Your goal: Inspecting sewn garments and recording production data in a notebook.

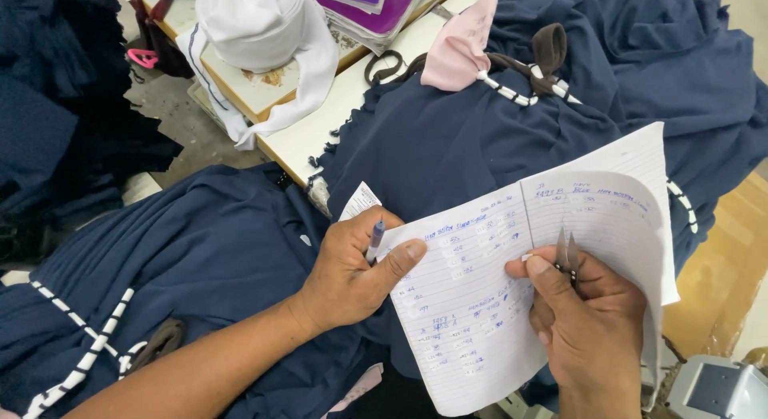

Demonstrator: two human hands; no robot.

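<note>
The left hand (352,271) covers most of the pen (375,240), leaving only its blue tip showing. The notebook (512,291) loses its lower corner behind the right hand (588,323), and its handwriting is too small to read. The grey machine (716,389) is cut off at the frame's bottom edge.

From my feed I see a pale worktable (320,115) running diagonally toward the far side, heaped on the right with navy blue garments (448,139). A white cloth bundle (256,27) and a stack of purple-covered pads (376,7) sit at its far end. Grey concrete floor (172,107) shows far left. A tan board (720,275) lies near right, under even, bright light.
</note>
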